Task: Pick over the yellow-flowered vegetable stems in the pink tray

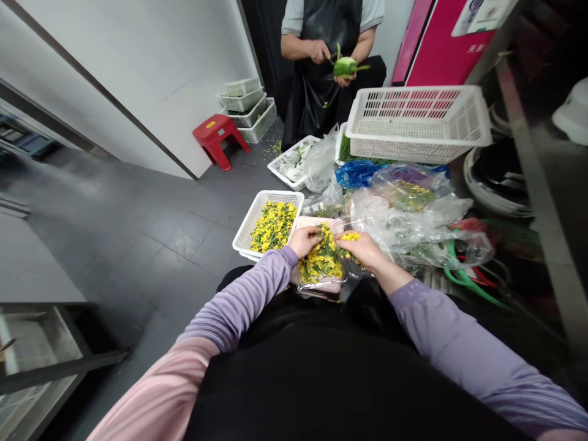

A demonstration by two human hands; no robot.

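Observation:
A heap of small yellow flowers (321, 263) with green stems lies in clear plastic on a pale pink board (305, 222) in front of me. At the heap's left edge, my left hand (305, 241) has its fingers drawn together on the flowers; its fingertips are partly hidden. Over the right side, my right hand (365, 250) is closed on a small bunch of yellow flowers (350, 237). A white perforated basket (242, 236) holding more yellow flowers stands just left of the board.
Crumpled clear plastic bags (390, 220) lie to the right, with a large white basket (420, 147) behind them. Opposite, a person (328, 61) peels a green vegetable (344, 66). A red stool (215, 131) and stacked baskets (255, 128) stand by the wall.

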